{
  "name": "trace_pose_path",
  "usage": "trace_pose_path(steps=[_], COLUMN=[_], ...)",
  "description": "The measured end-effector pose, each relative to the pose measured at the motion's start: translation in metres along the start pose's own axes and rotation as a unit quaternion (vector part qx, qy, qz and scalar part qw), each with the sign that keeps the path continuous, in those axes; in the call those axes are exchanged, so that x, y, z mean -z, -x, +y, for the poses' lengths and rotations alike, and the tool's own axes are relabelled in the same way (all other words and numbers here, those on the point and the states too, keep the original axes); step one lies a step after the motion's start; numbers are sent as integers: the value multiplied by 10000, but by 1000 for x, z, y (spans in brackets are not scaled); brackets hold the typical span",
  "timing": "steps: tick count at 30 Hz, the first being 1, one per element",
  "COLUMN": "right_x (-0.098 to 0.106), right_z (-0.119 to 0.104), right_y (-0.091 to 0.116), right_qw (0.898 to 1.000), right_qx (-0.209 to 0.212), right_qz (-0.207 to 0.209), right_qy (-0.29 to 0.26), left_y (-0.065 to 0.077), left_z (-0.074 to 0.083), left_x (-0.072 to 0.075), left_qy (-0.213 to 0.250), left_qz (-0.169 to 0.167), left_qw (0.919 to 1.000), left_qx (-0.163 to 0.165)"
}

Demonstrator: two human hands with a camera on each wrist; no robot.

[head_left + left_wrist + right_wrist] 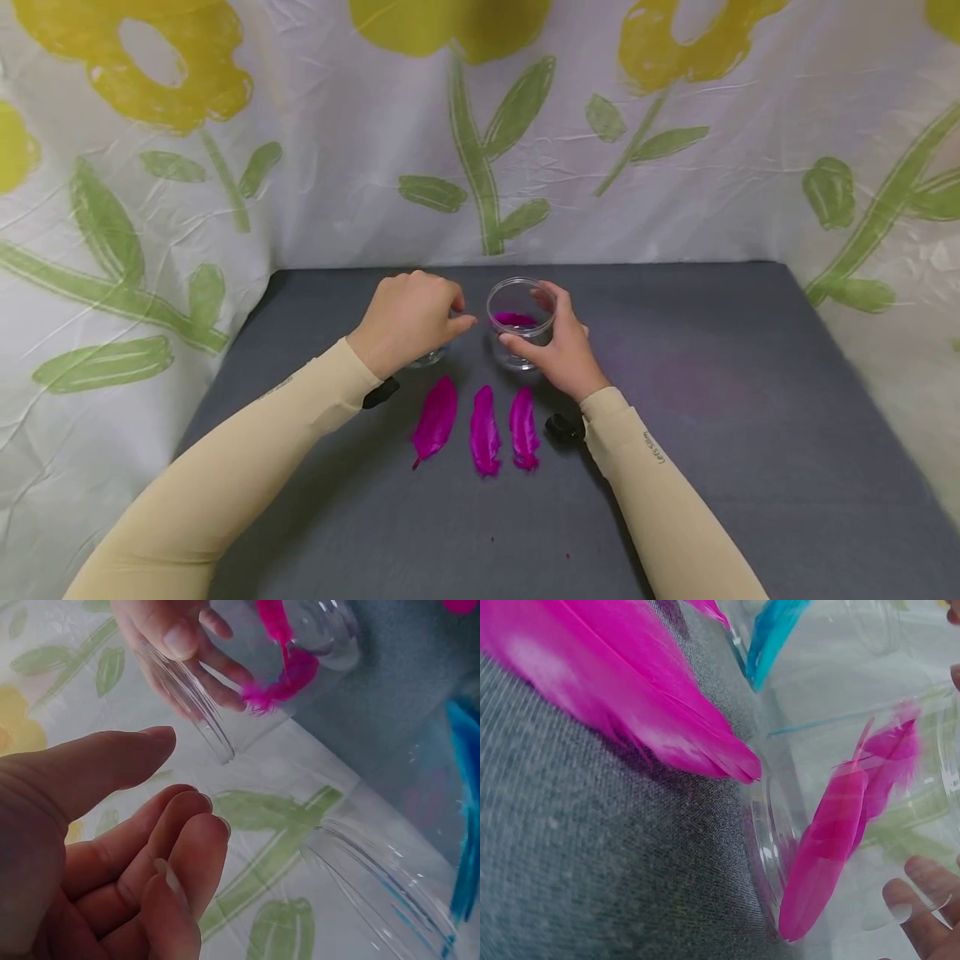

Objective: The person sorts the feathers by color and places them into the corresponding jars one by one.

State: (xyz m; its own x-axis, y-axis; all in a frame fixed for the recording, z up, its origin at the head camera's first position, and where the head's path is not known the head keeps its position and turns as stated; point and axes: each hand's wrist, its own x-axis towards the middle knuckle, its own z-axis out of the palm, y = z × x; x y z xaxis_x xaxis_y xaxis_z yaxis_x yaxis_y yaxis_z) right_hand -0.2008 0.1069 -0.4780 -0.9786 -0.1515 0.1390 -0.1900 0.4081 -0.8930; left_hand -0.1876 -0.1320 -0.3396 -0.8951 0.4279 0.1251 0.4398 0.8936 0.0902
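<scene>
Feather loading looks partway done: at least two bright magenta feathers (821, 862) sit inside the round, clear plastic jar (512, 357) in the right hand's (566, 354) curled grip, and a slim turquoise-blue feather (771, 645) shows in a second clear round jar (429, 358). Three loose magenta feathers (486, 432), presumably still to do, lie side by side on the grey tabletop (712, 483). Left hand's (412, 321) grip is empty, thumb and fingers apart, near the second jar.
</scene>
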Motion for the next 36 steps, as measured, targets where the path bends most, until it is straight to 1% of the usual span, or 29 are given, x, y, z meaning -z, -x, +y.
trace_pose_path(steps=[5, 14, 18, 24, 32, 36], right_x=[1, 2, 2, 1, 2, -1], right_z=[-2, -4, -5, -5, -4, -3], right_y=[0, 0, 0, 1, 2, 2], right_qw=[10000, 10000, 10000, 9999, 9999, 9999], right_qx=[13, -28, -58, -93, -123, -149], right_qz=[13, -1, -8, -16, -30, -58], right_qy=[-14, -21, -19, -40, -6, -14], left_y=[15, 50, 65, 88, 122, 134], left_z=[-3, -9, -13, -19, -20, -20], left_x=[-3, -20, -29, -41, -61, -71], left_qy=[103, 472, 569, 744, 812, 812], left_qz=[143, 178, 105, 35, -126, -201], left_qw=[9998, 9987, 9983, 9968, 9956, 9951], left_qx=[-36, 60, 107, 288, 445, 527])
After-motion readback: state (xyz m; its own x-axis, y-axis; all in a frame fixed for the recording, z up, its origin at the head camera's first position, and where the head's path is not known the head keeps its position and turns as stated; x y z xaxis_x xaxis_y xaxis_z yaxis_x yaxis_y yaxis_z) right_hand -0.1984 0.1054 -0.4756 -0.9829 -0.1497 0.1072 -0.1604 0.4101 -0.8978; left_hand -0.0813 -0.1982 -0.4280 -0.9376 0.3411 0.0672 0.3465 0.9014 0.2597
